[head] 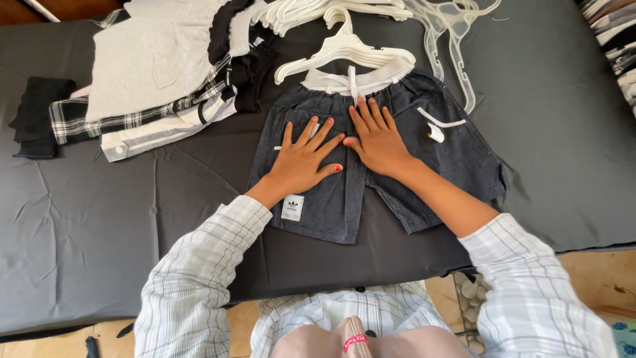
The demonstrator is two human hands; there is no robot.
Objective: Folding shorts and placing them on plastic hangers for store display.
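A pair of dark denim shorts (450, 156) with a white waistband and drawstring lies flat on a dark grey sheet (99, 219). A white plastic hanger (344, 50) is clipped at the waistband. My left hand (305, 159) presses flat on the left leg of the shorts, fingers spread. My right hand (377, 139) lies flat on the middle of the shorts just below the waistband, touching the left hand's fingertips. Neither hand holds anything. A small white label (292, 207) is sewn near the left hem.
A pile of folded clothes (152, 73), grey, plaid and black, lies at the back left. A bunch of white hangers (311, 12) and clear hangers (450, 40) lies at the back. More stacked clothes (619, 40) show at the right edge.
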